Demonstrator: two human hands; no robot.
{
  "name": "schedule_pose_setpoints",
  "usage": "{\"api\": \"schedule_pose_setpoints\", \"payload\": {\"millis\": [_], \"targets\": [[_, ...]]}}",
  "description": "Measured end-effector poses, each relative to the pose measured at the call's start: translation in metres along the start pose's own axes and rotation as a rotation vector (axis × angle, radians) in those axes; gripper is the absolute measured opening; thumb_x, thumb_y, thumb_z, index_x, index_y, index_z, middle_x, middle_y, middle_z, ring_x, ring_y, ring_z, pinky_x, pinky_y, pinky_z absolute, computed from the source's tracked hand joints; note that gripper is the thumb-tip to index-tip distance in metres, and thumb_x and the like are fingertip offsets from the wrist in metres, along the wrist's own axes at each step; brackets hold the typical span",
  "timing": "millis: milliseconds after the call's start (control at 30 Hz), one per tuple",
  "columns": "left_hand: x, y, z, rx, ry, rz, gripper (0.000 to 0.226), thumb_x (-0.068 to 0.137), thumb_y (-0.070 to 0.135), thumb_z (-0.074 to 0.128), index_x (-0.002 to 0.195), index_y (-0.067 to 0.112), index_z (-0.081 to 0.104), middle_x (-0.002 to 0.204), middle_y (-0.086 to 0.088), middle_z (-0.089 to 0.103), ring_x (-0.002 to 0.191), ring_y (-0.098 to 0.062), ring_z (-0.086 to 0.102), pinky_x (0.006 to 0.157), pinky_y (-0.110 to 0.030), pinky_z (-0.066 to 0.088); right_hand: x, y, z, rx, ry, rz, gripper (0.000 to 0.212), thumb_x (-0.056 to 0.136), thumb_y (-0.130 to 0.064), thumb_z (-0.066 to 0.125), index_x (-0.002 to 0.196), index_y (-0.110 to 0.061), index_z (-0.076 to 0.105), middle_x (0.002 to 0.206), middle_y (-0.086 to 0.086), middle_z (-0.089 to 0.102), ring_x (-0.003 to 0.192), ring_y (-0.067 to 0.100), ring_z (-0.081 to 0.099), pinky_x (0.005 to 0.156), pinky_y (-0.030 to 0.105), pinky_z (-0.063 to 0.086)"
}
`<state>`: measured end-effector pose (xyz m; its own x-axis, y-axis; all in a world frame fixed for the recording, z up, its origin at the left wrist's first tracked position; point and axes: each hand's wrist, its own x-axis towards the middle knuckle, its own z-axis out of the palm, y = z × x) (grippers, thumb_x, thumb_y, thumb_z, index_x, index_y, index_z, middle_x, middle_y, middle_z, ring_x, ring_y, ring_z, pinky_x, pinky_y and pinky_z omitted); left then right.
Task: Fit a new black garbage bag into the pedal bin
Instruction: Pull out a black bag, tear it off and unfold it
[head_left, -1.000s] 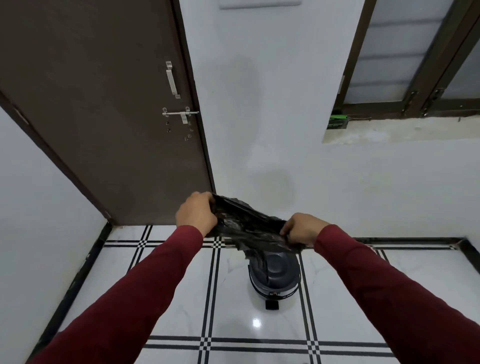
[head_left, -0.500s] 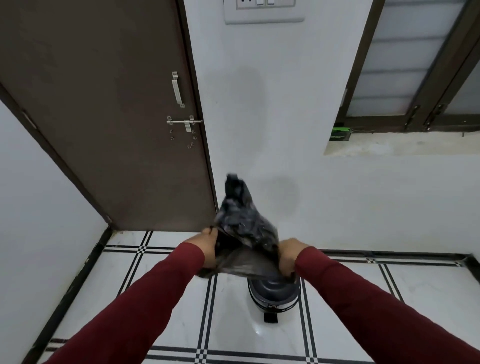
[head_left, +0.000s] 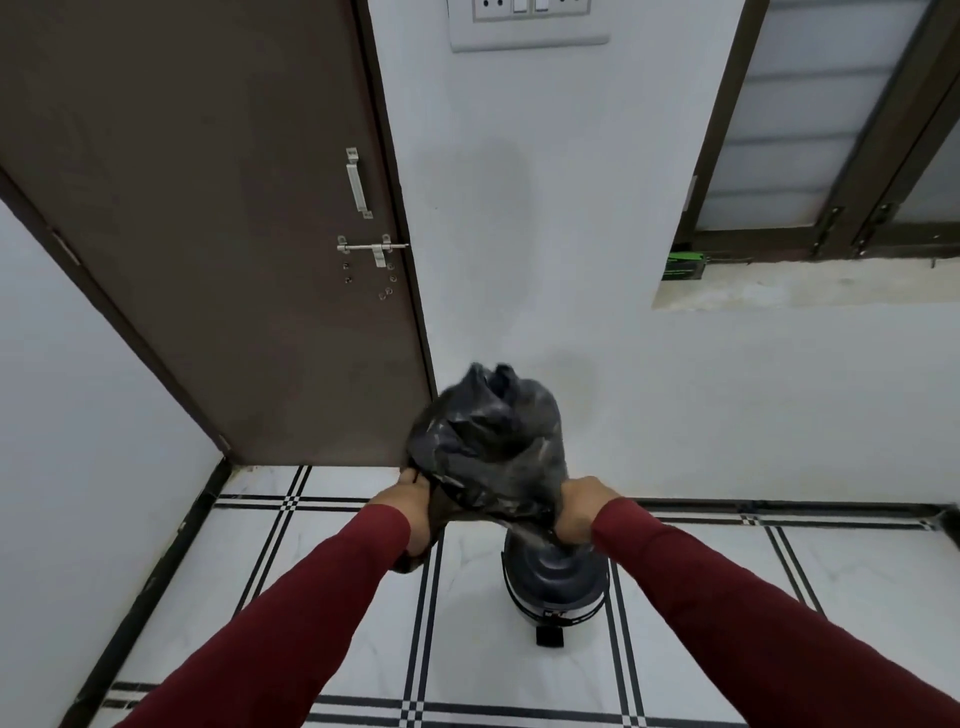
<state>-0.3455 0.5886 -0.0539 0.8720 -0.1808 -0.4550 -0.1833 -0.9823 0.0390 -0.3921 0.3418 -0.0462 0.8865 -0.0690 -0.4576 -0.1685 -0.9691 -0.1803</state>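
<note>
**binfan:** Since a second ago the garbage bag (head_left: 488, 441) has gone from a flat strip stretched between the hands to a puffed-up balloon standing above them, and the hands have come closer together. Looks like a shake to get air in.

**tilefloor:** Yep. Left hand (head_left: 410, 512) is closed on the bag's edge on its side, right hand (head_left: 576, 512) is fisted around the edge on the other. Bag's in the air, above and a bit behind the pedal bin (head_left: 556, 582), not in it yet.

**binfan:** Bin's lid is still down, pedal (head_left: 549, 636) facing us, standing on the floor (head_left: 322, 571) near the far edge where it meets the wall, right of the door (head_left: 208, 234).

**tilefloor:** I'd guess that bag weighs nothing: thin, floppy, slippery film that tears if you yank it. Best held by the mouth rim, one hand each side, like now, so it stays open for folding over the bin's edge.

**binfan:** Any brand?

**tilefloor:** There's a small label on the bin's front band, but it's too blurry to read. Nothing printed on the bag that I can see.
</note>
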Motion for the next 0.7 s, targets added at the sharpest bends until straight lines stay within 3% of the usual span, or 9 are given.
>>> {"api": "schedule_pose_setpoints", "payload": {"millis": [100,167,267,333,433,533,600,700], "targets": [[0.004,-0.004,-0.006,-0.101,0.106,0.035,0.091,0.087,0.015,0.064,0.162,0.010,0.013,0.164,-0.008,0.020,0.126,-0.034,0.058,0.102,-0.042,0.050,0.001,-0.003,-0.011,0.309,0.061,0.078,0.033,0.066,-0.042,0.061,0.084,-0.016,0.071,0.094,0.007,0.073,0.090,0.028,0.069,0.079,0.031,0.058],[0.006,-0.004,-0.016,-0.154,0.161,0.042,0.092,0.085,0.009,0.063,0.162,0.010,0.013,0.165,-0.008,0.017,0.126,-0.035,0.058,0.103,-0.042,0.050,0.003,-0.006,-0.018,0.429,0.158,0.106,0.035,0.060,-0.048,0.066,0.081,-0.021,0.068,0.084,-0.001,0.071,0.091,0.022,0.064,0.079,0.035,0.056],[0.006,-0.003,-0.026,-0.199,0.222,0.066,0.094,0.081,0.005,0.066,0.161,0.010,0.016,0.164,-0.008,0.015,0.120,-0.037,0.061,0.099,-0.043,0.052,0.002,-0.004,-0.012,0.135,0.403,0.073,0.021,0.075,-0.038,0.063,0.093,-0.030,0.058,0.085,-0.008,0.066,0.106,0.023,0.042,0.080,0.040,0.034],[0.004,-0.004,-0.029,-0.188,0.255,0.069,0.093,0.081,0.007,0.066,0.160,0.012,0.018,0.163,-0.008,0.016,0.110,-0.037,0.064,0.092,-0.043,0.055,0.000,-0.001,-0.006,0.016,0.568,-0.003,0.020,0.085,-0.027,0.058,0.104,-0.031,0.052,0.090,-0.002,0.066,0.104,0.029,0.047,0.076,0.040,0.033],[-0.001,-0.006,-0.029,-0.074,0.320,0.061,0.092,0.082,0.015,0.068,0.160,0.018,0.018,0.160,-0.005,0.019,0.103,-0.035,0.065,0.082,-0.045,0.057,-0.006,0.003,-0.003,0.149,0.670,-0.169,0.028,0.088,-0.013,0.054,0.111,-0.027,0.048,0.113,0.007,0.051,0.071,0.038,0.060,0.063,0.039,0.049],[0.000,-0.007,-0.028,-0.013,0.333,0.058,0.092,0.082,0.020,0.070,0.159,0.022,0.019,0.158,-0.003,0.022,0.104,-0.033,0.065,0.079,-0.044,0.056,-0.013,0.008,0.003,-0.074,0.707,-0.230,0.035,0.084,-0.010,0.061,0.110,-0.028,0.049,0.135,0.006,0.037,0.051,0.033,0.050,0.052,0.033,0.043],[0.005,-0.006,-0.026,0.021,0.343,0.049,0.093,0.082,0.019,0.072,0.159,0.024,0.019,0.159,-0.001,0.021,0.112,-0.033,0.058,0.074,-0.041,0.051,-0.015,0.012,0.005,-0.245,0.597,-0.251,0.030,0.086,-0.015,0.061,0.110,-0.029,0.053,0.128,0.004,0.048,0.058,0.034,0.057,0.051,0.033,0.038],[0.013,-0.004,-0.022,0.038,0.334,0.048,0.095,0.082,0.019,0.074,0.159,0.026,0.018,0.162,0.004,0.014,0.121,-0.034,0.046,0.073,-0.039,0.048,-0.009,0.017,0.008,-0.406,0.546,-0.153,0.016,0.083,-0.017,0.061,0.097,-0.020,0.068,0.097,0.001,0.063,0.083,0.030,0.061,0.059,0.036,0.045]]}}
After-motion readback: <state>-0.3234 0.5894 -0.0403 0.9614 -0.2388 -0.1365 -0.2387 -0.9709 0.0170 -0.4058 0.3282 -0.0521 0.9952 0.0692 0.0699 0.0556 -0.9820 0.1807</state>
